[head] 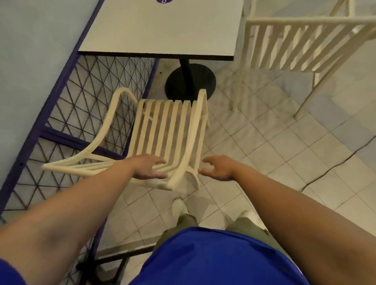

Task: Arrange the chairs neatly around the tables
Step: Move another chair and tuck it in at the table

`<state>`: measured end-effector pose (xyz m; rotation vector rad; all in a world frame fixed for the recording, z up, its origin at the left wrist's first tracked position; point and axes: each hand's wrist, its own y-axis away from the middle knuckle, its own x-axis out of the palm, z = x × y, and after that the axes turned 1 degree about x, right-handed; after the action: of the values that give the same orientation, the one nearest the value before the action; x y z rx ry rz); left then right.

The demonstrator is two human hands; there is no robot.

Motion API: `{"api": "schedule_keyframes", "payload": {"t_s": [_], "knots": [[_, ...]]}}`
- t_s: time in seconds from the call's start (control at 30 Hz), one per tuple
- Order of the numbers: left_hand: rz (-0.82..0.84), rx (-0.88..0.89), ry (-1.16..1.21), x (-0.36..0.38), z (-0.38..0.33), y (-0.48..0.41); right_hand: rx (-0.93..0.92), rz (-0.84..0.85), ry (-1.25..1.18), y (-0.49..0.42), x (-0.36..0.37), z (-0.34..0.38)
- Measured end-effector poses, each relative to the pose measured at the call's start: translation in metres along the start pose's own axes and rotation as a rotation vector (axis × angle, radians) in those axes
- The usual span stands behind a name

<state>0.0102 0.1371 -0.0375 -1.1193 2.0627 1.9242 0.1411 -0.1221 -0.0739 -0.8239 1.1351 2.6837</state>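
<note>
A cream slatted chair (163,130) stands in front of me, facing the white square table (162,23), its seat just short of the table's near edge. My left hand (148,167) reaches over the top of the chair's backrest with fingers extended, touching or just above the slats. Just off the backrest's right corner, my right hand (219,168) is spread loosely with its fingers apart, holding nothing. A second cream slatted chair (301,46) stands to the right of the table.
A purple-framed mesh fence (80,106) runs along the left beside the chair and table. The table's black pedestal base (190,81) sits on the tiled floor (269,157). A crack crosses the tiles at the right. My feet are below the chair.
</note>
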Motion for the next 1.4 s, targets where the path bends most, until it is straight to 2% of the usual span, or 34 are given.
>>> {"api": "schedule_keyframes", "payload": {"t_s": [0.23, 0.43, 0.77, 1.1, 1.27, 1.4], "knots": [[0.006, 0.133, -0.006, -0.014, -0.152, -0.051, 0.183, -0.087, -0.095, 0.070, -0.036, -0.120], [0.033, 0.222, -0.042, -0.040, -0.235, -0.088, 0.291, -0.140, -0.128, 0.103, -0.070, -0.185], [0.017, 0.340, -0.106, -0.112, -0.297, -0.167, 0.366, -0.184, -0.079, 0.086, -0.165, -0.240], [0.010, 0.417, -0.153, -0.238, -0.334, -0.251, 0.425, -0.243, -0.091, 0.041, -0.304, -0.277], [-0.035, 0.441, -0.145, -0.303, -0.357, -0.271, 0.412, -0.301, -0.059, 0.025, -0.372, -0.287], [-0.172, 0.475, -0.141, -0.351, -0.381, -0.289, 0.344, -0.444, -0.031, 0.009, -0.424, -0.298]]}}
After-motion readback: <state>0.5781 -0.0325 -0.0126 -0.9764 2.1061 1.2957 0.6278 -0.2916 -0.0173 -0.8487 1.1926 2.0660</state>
